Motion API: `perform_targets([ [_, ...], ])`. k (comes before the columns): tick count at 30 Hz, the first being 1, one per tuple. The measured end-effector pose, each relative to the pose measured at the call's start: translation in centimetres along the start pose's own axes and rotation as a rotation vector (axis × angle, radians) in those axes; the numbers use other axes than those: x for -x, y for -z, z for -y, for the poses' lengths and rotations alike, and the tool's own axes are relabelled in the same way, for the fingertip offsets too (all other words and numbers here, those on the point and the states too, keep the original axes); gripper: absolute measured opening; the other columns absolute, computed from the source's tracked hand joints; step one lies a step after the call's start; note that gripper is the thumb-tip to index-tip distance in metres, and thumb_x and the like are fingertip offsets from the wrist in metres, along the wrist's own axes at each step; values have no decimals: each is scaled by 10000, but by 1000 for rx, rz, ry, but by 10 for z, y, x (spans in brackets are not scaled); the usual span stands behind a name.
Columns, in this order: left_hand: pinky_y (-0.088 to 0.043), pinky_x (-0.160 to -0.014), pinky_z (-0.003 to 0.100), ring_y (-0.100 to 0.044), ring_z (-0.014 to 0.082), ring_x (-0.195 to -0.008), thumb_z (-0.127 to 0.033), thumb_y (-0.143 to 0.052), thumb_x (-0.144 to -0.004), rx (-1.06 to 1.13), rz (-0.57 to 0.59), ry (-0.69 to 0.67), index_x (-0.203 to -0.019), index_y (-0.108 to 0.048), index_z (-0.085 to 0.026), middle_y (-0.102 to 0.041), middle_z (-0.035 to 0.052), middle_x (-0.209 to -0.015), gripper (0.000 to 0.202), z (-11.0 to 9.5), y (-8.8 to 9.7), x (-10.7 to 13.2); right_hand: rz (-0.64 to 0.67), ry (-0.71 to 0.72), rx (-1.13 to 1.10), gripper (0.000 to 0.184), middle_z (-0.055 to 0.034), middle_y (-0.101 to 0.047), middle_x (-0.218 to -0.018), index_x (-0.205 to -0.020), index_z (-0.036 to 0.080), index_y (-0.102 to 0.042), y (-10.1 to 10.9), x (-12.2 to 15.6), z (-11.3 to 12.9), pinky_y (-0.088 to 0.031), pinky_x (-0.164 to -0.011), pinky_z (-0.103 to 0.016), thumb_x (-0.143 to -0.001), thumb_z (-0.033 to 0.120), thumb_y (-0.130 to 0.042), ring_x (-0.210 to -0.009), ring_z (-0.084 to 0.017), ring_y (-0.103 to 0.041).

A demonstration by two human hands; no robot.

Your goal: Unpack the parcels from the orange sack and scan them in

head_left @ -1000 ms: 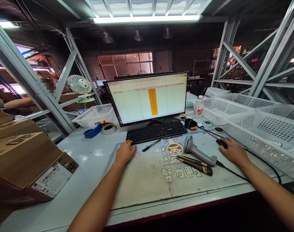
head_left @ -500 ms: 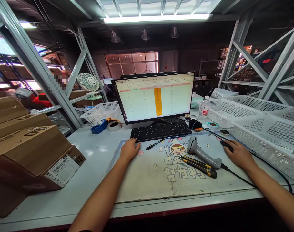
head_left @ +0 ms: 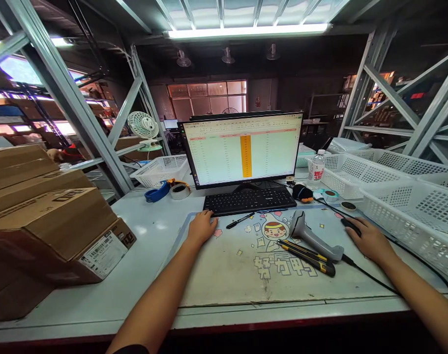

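Note:
My left hand [head_left: 202, 227] lies on the printed desk mat [head_left: 216, 275], its fingertips at the lower left corner of the black keyboard [head_left: 249, 199]. Its fingers are loosely stretched and grip nothing. Over at the right, my right hand [head_left: 369, 238] rests on a black computer mouse [head_left: 351, 226], covering part of it. Between the hands lie a black marker pen [head_left: 240, 221], a grey barcode scanner [head_left: 315, 239] with a cable, and yellow-and-black utility knives [head_left: 308, 257]. A lit monitor [head_left: 220, 157] behind the keyboard shows a spreadsheet with one orange column.
Cardboard boxes [head_left: 61, 221] are stacked at the left. A blue tape dispenser [head_left: 157, 194] and a tape roll [head_left: 180, 191] sit left of the keyboard. White plastic baskets [head_left: 397, 201] and a bottle [head_left: 317, 169] stand at the right. Metal rack posts [head_left: 57, 83] frame the desk.
The camera view has turned slightly, so the whole scene sits a little further right. Both hands keep their places at the keyboard corner and on the mouse.

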State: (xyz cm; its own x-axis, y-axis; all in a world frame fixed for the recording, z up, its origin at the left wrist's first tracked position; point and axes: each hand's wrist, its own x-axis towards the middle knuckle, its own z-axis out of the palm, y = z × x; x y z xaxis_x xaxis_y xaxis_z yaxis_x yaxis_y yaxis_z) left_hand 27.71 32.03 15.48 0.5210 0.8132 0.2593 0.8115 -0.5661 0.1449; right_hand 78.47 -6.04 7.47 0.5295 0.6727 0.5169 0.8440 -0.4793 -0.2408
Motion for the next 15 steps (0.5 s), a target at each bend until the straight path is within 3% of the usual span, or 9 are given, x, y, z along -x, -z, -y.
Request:
perform_targets([
  [15, -574, -1055, 434, -601, 336, -1410, -414, -489, -1073, 1, -6, -5, -1420, -700, -179, -633, 133, -1569, 470, 0, -1, 0, -1, 0, 21, 681, -201, -650, -1451, -1454, 154, -704, -16, -5, -17, -519, -1170, -569, -1067, 614, -384, -1312, -395, -649],
])
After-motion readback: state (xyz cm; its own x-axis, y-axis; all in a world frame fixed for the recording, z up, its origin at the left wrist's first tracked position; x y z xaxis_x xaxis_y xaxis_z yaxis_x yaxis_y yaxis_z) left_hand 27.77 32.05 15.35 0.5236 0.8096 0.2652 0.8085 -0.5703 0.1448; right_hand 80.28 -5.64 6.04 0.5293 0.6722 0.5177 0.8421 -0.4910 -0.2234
